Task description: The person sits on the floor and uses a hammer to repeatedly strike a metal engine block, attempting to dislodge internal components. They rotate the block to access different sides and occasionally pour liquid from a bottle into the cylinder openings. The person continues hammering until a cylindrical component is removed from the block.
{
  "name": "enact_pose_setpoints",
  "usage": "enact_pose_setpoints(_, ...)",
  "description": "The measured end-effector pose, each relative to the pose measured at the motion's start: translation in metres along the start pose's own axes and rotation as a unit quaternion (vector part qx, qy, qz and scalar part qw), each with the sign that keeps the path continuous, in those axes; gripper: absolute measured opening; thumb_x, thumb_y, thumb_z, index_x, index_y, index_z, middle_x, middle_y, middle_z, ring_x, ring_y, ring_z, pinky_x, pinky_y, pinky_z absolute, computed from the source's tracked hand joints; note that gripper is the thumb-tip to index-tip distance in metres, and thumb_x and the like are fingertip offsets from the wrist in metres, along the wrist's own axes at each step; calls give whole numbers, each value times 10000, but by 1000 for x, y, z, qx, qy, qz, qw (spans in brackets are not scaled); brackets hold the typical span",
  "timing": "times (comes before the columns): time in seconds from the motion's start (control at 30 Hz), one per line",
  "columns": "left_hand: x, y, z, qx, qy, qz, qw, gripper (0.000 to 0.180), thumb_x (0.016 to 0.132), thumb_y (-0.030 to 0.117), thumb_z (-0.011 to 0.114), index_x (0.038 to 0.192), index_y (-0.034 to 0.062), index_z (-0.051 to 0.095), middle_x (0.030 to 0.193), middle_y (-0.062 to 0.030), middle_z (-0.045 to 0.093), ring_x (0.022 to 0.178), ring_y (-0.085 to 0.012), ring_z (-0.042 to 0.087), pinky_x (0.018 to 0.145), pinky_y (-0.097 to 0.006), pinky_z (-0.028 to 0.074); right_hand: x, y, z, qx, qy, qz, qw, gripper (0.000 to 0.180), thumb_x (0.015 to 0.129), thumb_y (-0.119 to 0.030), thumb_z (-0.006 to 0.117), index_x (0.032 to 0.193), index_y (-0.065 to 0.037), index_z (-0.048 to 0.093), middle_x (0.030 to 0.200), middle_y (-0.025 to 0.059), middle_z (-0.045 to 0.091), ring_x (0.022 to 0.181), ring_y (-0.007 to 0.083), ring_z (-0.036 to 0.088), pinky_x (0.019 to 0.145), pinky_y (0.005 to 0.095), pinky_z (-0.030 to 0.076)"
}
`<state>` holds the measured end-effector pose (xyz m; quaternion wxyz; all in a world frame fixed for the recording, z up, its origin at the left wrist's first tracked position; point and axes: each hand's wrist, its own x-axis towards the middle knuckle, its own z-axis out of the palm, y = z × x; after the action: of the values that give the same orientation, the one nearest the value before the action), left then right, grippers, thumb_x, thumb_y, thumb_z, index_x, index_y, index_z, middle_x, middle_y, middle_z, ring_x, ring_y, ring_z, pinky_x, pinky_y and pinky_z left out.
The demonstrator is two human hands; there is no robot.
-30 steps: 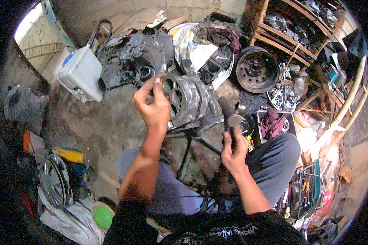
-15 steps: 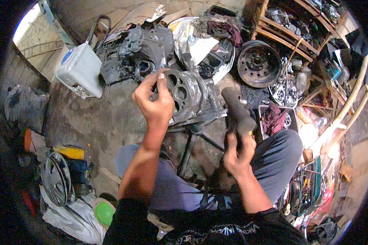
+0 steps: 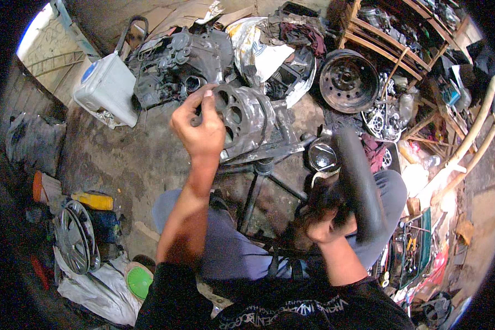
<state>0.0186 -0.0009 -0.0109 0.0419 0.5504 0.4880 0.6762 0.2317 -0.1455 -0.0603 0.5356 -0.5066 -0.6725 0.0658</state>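
Pinched in my left hand (image 3: 202,124) is a dark metal rod (image 3: 196,121); only its rounded end shows by the palm. The hand is beside the holed face of a grey metal casing (image 3: 250,118), and I cannot tell whether the rod touches it. This casing rests on a flat plate above a dark stand with splayed legs (image 3: 249,203). My right hand (image 3: 330,225), partly blurred, grips a hammer with a thick dark cylindrical head (image 3: 360,184). The head is raised over my right knee, apart from the casing; the handle is mostly hidden.
A large greasy engine part (image 3: 187,63) lies beyond, beside a white lidded bucket (image 3: 107,91). A steel wheel rim (image 3: 348,81) and a wooden rack (image 3: 388,49) stand at far right. Nearer right is a green tool tray (image 3: 416,250); wheel covers (image 3: 74,236) lie left.
My right hand has drawn the hammer back to the right and nearer me, uncovering a round shiny part behind it. My left hand has shifted slightly left; the casing looks a little turned.
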Motion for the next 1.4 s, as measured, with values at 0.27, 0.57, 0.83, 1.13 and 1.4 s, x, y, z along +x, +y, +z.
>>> enact_pose_setpoints(0.27,-1,8,4,27,12,32,999,155,882,35,624,930,-51,744,895,-158,756,829,-232,731,781,-328,536,2,30,28,38,-26,129,991,438,978,-28,550,1390,105,482,1191,298,666,1069,339,681,950,381,491)
enact_pose_setpoints(0.57,-2,4,2,-22,-30,-2,999,161,854,84,670,956,-9,753,898,-161,746,805,-257,726,742,-354,533,13,21,41,15,-41,69,997,476,879,-87,696,1330,16,582,1002,252,716,911,382,719,832,409,556)
enact_pose_setpoints(0.83,-3,-6,-1,3,-18,-33,999,154,871,67,638,910,-27,754,892,-180,750,850,-288,737,797,-340,538,-10,9,17,82,84,-41,992,399,900,-62,632,1274,66,578,1108,224,687,934,316,690,861,411,533)
enact_pose_setpoints(1.13,9,-17,-3,88,81,35,992,165,864,106,672,941,-9,762,875,-161,750,735,-284,710,653,-362,499,-6,69,32,-31,28,66,997,472,983,-62,535,1444,19,476,1163,283,676,931,372,722,799,426,544)
enact_pose_setpoints(1.4,10,-2,3,17,15,5,1000,143,841,46,657,915,-26,755,893,-158,756,821,-271,738,779,-348,544,-20,30,28,-139,-134,56,980,402,832,-123,724,1226,-67,672,1070,199,713,903,340,710,796,374,555)
